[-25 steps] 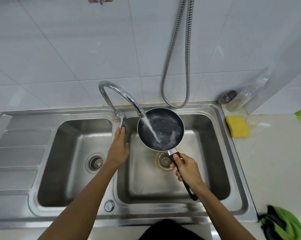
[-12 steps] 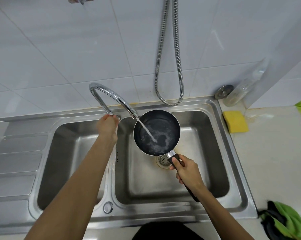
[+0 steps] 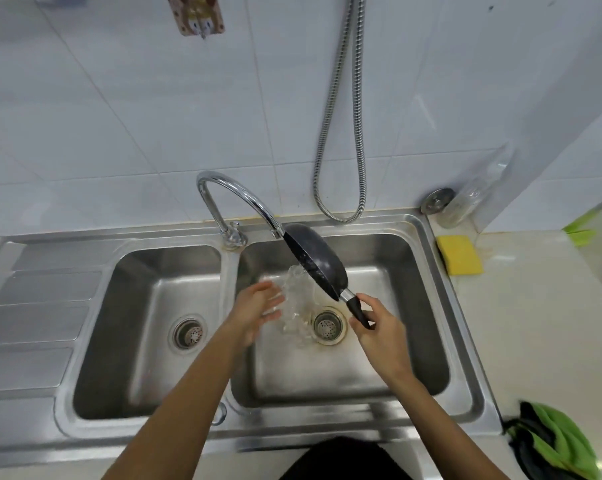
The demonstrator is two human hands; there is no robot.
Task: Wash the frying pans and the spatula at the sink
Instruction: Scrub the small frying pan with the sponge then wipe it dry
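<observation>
Water [image 3: 296,299] pours from the frying pan [image 3: 322,258] tilted just beyond the right hand [image 3: 379,330], which grips its handle [image 3: 356,308], the left hand [image 3: 254,306] slack-fingered beside that water; I judge this pan nearly rinsed, other pans and spatula unseen.

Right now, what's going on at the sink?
A person's right hand grips the black handle of a small dark frying pan, tipped steeply over the right basin of the stainless steel double sink. Water spills from it toward the drain. The left hand is open beside the spill. No spatula in view.
</observation>
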